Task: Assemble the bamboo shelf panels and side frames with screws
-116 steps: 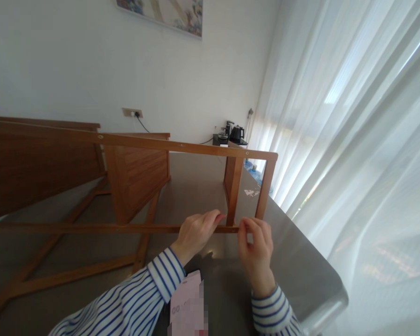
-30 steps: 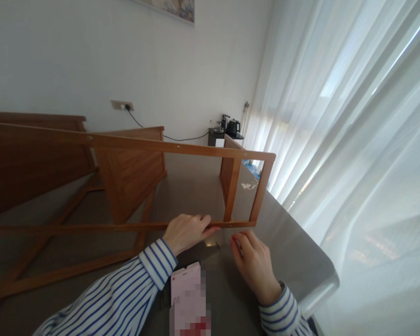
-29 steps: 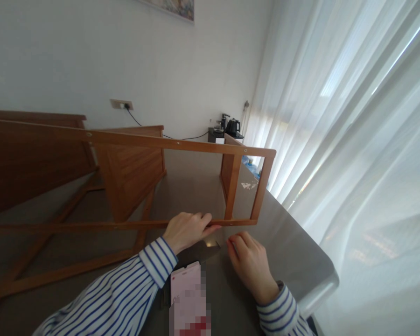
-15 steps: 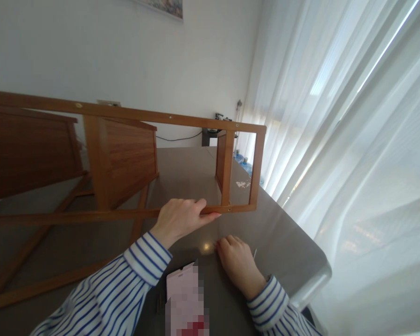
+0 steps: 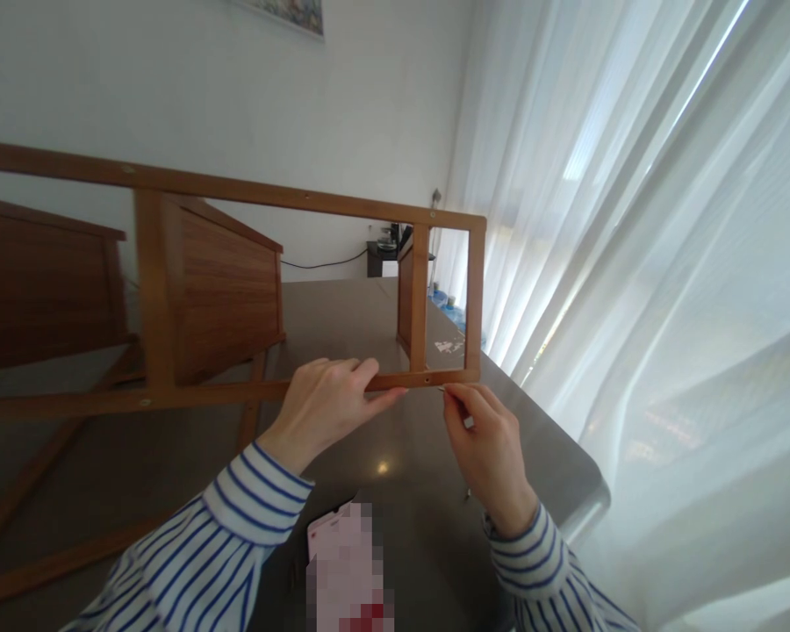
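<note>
A brown wooden shelf frame (image 5: 362,207) lies on its side across the table, with wooden shelf panels (image 5: 230,290) set between its rails. My left hand (image 5: 326,404) is closed round the lower rail near its right end, thumb stretched along it. Just right of it, my right hand (image 5: 487,439) pinches a small, thin screw (image 5: 441,388) between thumb and fingertips. The screw is close beside a hole (image 5: 427,379) in the lower rail; whether it touches the wood I cannot tell.
Below my hands on the grey table (image 5: 421,509) lies a pink phone-like object (image 5: 333,535), partly blurred out. A tiny metal piece (image 5: 469,494) rests near my right wrist. White curtains (image 5: 664,263) hang on the right, beyond the table's rounded corner.
My right hand has risen from the tabletop to the lower rail, with the small screw now showing in its fingertips. My left hand keeps its hold on the rail. The view has shifted slightly.
</note>
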Tool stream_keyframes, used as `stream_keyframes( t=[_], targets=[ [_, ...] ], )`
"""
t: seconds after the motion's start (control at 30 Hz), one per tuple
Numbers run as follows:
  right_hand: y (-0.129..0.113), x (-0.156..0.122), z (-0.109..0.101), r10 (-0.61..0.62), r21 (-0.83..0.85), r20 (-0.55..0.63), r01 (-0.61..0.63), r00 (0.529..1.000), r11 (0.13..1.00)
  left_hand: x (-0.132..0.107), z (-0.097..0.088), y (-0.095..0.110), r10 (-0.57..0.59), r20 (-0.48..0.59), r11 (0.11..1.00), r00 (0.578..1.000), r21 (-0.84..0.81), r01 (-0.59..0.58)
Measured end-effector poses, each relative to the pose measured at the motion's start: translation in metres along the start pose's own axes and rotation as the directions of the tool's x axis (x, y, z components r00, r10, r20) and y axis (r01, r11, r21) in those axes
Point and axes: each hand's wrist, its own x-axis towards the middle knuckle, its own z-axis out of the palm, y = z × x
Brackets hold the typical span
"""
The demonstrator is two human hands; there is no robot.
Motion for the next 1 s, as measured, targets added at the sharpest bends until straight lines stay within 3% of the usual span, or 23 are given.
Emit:
stream_keyframes(
  t=[0.23, 0.33, 0.47, 0.53, 0.73, 1.0],
  targets=[
    [-0.003, -0.002, 0.003, -0.021, 0.087, -0.104, 0.03, 0.994, 0.996, -0.004, -0.004, 0.003, -0.023, -0.133, 0.996, 0.991, 0.085, 0.035],
    [0.004, -0.003, 0.003, 0.116, 0.193, -0.093, -0.096, 0.989, 0.976, -0.004, -0.003, 0.001, 0.032, -0.12, 0.997, 0.992, 0.071, -0.024],
    [0.02, -0.018, 0.009, 0.281, 0.394, 0.046, -0.276, 0.959, 0.877, -0.005, 0.002, 0.004, 0.103, -0.116, 0.994, 0.988, 0.045, -0.099],
    [0.026, -0.027, 0.018, 0.239, 0.401, 0.098, -0.258, 0.966, 0.879, -0.005, 0.004, 0.006, 0.11, -0.132, 0.994, 0.985, 0.028, -0.107],
    [0.031, -0.028, 0.046, -0.016, 0.355, 0.14, -0.035, 0.99, 0.934, -0.004, 0.002, 0.009, 0.03, -0.127, 0.998, 0.991, 0.053, -0.023],
    [0.023, -0.023, 0.051, -0.085, 0.423, 0.134, 0.02, 0.987, 0.906, 0.0, -0.005, 0.013, 0.016, -0.093, 0.995, 0.996, 0.103, -0.006]
  ],
)
